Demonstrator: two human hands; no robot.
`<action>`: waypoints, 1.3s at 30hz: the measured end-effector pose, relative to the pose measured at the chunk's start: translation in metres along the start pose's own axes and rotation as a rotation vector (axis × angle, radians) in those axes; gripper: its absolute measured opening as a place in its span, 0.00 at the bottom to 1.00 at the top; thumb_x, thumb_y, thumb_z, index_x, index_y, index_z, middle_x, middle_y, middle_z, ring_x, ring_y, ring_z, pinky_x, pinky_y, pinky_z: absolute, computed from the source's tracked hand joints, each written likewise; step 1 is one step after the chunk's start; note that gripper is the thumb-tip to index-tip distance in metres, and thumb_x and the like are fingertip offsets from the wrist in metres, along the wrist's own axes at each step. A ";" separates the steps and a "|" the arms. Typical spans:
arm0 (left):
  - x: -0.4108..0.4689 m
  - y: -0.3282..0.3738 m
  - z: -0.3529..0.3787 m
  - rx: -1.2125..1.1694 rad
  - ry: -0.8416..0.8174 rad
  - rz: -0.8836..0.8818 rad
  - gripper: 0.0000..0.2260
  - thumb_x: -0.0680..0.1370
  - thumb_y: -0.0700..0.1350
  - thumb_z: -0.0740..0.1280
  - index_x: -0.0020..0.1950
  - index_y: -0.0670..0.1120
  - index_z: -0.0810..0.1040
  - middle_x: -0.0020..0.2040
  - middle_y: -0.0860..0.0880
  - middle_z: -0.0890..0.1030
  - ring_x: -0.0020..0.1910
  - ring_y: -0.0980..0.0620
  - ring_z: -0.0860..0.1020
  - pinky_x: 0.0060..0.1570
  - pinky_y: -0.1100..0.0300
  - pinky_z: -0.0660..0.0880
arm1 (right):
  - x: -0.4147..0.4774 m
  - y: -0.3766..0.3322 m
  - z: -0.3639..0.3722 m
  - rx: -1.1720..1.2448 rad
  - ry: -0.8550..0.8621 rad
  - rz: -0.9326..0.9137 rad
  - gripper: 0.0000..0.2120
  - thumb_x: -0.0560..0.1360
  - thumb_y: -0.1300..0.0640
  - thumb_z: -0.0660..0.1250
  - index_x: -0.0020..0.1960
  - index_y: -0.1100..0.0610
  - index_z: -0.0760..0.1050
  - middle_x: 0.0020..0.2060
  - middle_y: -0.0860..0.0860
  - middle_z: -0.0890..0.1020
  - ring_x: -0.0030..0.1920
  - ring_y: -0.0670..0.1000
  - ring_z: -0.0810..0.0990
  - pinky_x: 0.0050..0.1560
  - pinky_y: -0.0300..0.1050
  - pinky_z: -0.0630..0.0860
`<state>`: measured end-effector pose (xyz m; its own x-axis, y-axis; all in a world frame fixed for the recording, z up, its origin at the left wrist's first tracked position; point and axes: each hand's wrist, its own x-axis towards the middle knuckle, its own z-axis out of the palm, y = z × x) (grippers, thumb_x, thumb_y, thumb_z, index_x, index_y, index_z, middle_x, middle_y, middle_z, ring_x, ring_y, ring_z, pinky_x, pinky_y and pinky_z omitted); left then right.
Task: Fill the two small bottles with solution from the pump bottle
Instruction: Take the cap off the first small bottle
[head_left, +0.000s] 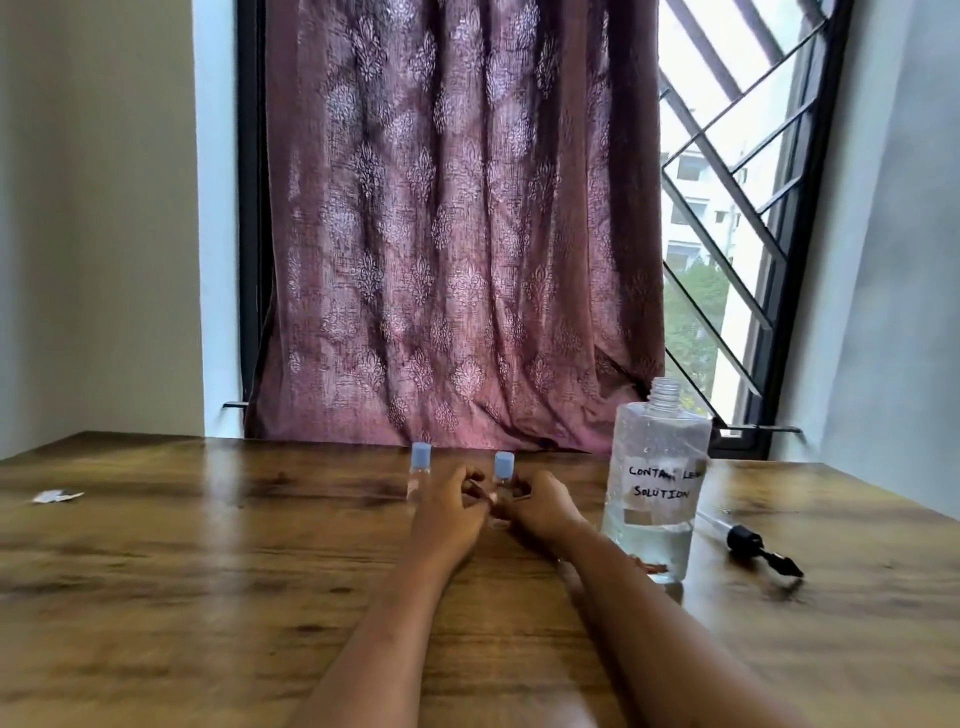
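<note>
Two small clear bottles with blue caps stand upright at the far middle of the wooden table (208, 571). The left small bottle (420, 460) is partly hidden behind my left hand (449, 514). The right small bottle (503, 467) stands between both hands. My left hand pinches its lower body from the left, and my right hand (543, 504) curls its fingers round it from the right. The large clear bottle (655, 488), hand-labelled as solution, stands to the right with its neck uncovered and liquid in its lower third. Its black pump head with tube (753, 545) lies on the table further right.
A patterned purple curtain (457, 223) hangs just behind the table's far edge. A barred window (727, 234) shows at the right. A small white scrap (57, 496) lies near the table's left edge. Both forearms stretch across the near middle of the table.
</note>
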<state>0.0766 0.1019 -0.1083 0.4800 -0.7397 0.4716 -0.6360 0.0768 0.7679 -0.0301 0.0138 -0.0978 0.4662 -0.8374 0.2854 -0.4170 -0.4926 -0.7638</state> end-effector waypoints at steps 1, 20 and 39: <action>-0.003 0.002 0.000 -0.002 -0.026 0.011 0.11 0.75 0.44 0.69 0.57 0.46 0.76 0.50 0.52 0.79 0.46 0.57 0.75 0.42 0.76 0.66 | -0.005 -0.001 -0.002 -0.011 -0.027 -0.005 0.13 0.69 0.55 0.74 0.52 0.59 0.79 0.42 0.50 0.81 0.42 0.46 0.77 0.32 0.31 0.69; -0.005 0.001 0.007 -0.323 -0.423 -0.033 0.09 0.71 0.36 0.73 0.47 0.48 0.81 0.40 0.52 0.83 0.40 0.59 0.80 0.43 0.65 0.77 | -0.047 -0.007 -0.055 0.247 -0.103 -0.201 0.14 0.70 0.55 0.74 0.54 0.55 0.78 0.43 0.47 0.82 0.42 0.44 0.80 0.44 0.37 0.77; -0.007 0.004 0.004 -0.332 -0.579 -0.011 0.11 0.77 0.36 0.66 0.59 0.40 0.78 0.46 0.49 0.81 0.45 0.56 0.78 0.40 0.68 0.75 | -0.050 -0.014 -0.055 0.106 -0.038 -0.381 0.10 0.74 0.68 0.67 0.53 0.60 0.80 0.44 0.48 0.82 0.45 0.41 0.79 0.46 0.27 0.73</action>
<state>0.0680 0.1046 -0.1104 0.0243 -0.9740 0.2250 -0.3687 0.2005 0.9077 -0.0908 0.0497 -0.0691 0.6012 -0.5892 0.5398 -0.1269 -0.7373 -0.6635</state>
